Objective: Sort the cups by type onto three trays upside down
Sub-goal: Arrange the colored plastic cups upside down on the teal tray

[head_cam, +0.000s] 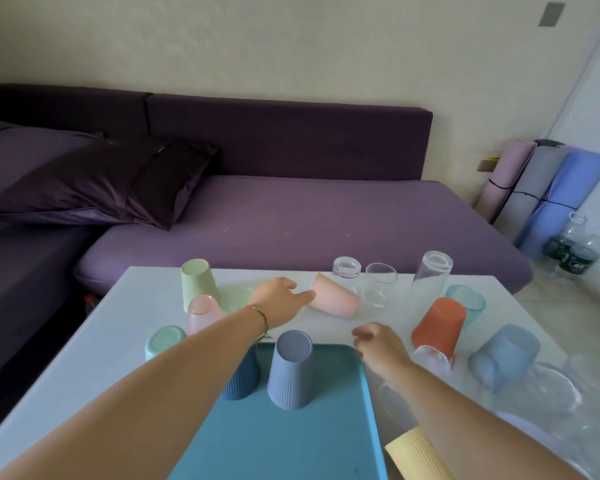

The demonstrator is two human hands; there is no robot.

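The left hand (pixel 281 299) reaches across the white desk (pixel 118 341) with fingers stretched out, the tips touching the narrow closed end of a peach ribbed plastic cup (pixel 335 301) that lies tipped on its side near the far edge; the fingers are not wrapped round it. The right hand (pixel 378 344) hovers just beyond the far right corner of a teal rectangular plastic tray (pixel 291 441), fingers loosely curled and holding nothing. On that tray a grey-blue ribbed plastic cup (pixel 293 370) and a navy ribbed plastic cup (pixel 241 381) stand mouth down, the navy one partly hidden behind the left forearm, so the peach cup looks to belong with them. It is probably light, stiff and hard to break, and its ridges should give the fingers purchase, though on its side it may roll under a push. A sound hold would be round the ribbed wall near the base, thumb opposite fingers, leaving the wrist free to turn the mouth down. Just behind it stand clear glass tumblers (pixel 380 285), fragile and near enough to be knocked.
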